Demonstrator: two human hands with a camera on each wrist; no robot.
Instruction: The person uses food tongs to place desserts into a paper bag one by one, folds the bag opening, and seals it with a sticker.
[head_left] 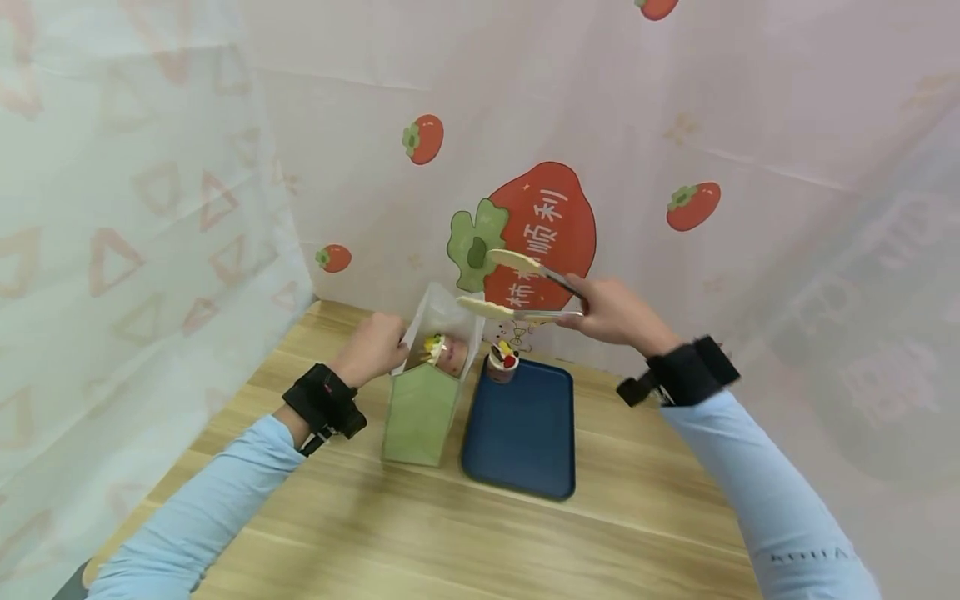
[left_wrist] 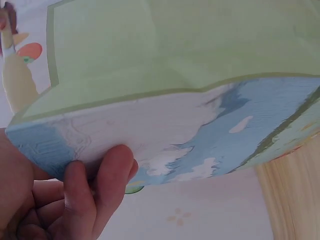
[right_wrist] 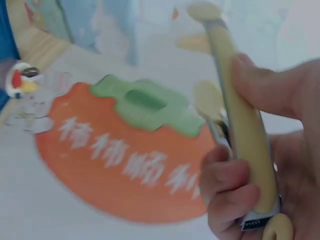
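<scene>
My left hand (head_left: pixel 375 346) pinches the upper left edge of a green paper bag (head_left: pixel 423 421). In the left wrist view, its fingers (left_wrist: pixel 114 170) press against the bag's blue-and-white printed side (left_wrist: pixel 165 125). Inside the bag's mouth a small cupcake (head_left: pixel 452 354) with yellow and green topping shows, tilted; its lower part is hidden. My right hand (head_left: pixel 618 315) grips food tongs (head_left: pixel 542 316), whose cream-coloured tips are spread apart with nothing between them, above and behind the bag. The right wrist view shows thumb and fingers wrapped round the tongs' handle (right_wrist: pixel 240 110).
Right of the bag lies a blue tray (head_left: pixel 521 433), with another small cupcake (head_left: pixel 501 372) topped with red and yellow at its far left corner. Both stand on a wooden table (head_left: pixel 360 517). A hanging cloth (head_left: pixel 337 150) with persimmon prints closes off the back.
</scene>
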